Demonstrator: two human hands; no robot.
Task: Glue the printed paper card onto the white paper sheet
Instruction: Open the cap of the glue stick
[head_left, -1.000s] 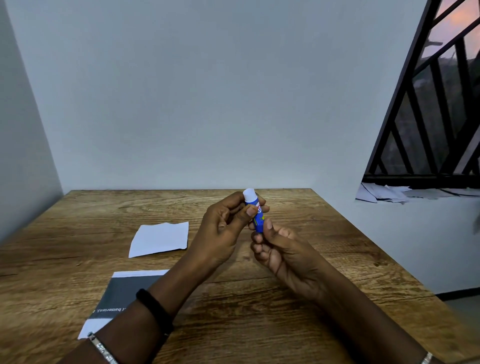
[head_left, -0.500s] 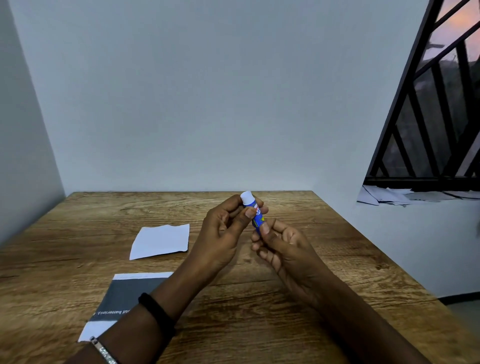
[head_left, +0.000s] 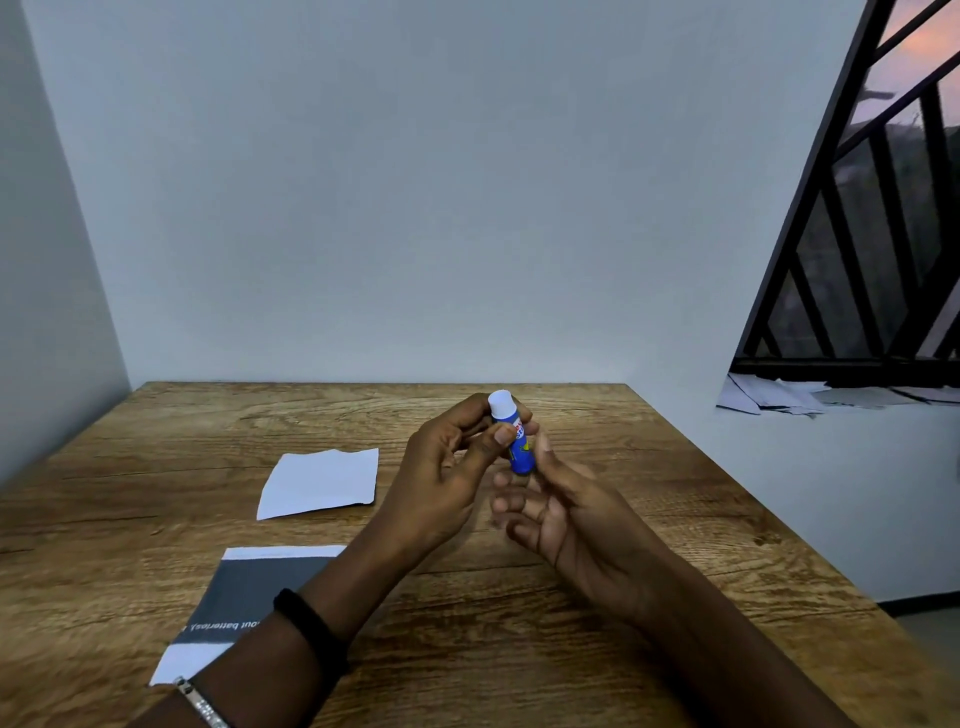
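Observation:
A blue glue stick (head_left: 518, 447) with a white cap at its top is held upright above the middle of the wooden table (head_left: 519, 623). My left hand (head_left: 447, 478) pinches its upper part between thumb and fingers. My right hand (head_left: 566, 514) is beside its lower end, thumb touching the tube, fingers spread apart. The white paper sheet (head_left: 322, 483) lies flat to the left of my hands. The printed card (head_left: 249, 597), grey with white bands and upside-down text, lies nearer me, partly under my left forearm.
A white wall rises behind the table and on the left. At the right, a ledge with loose papers (head_left: 779, 397) sits under a black window grille (head_left: 872, 234). The table's right edge (head_left: 810, 551) drops off beside my right forearm.
My right hand's fingers have loosened and spread from the bottom of the glue stick. The stick has tilted slightly more upright in my left hand. The papers have not moved.

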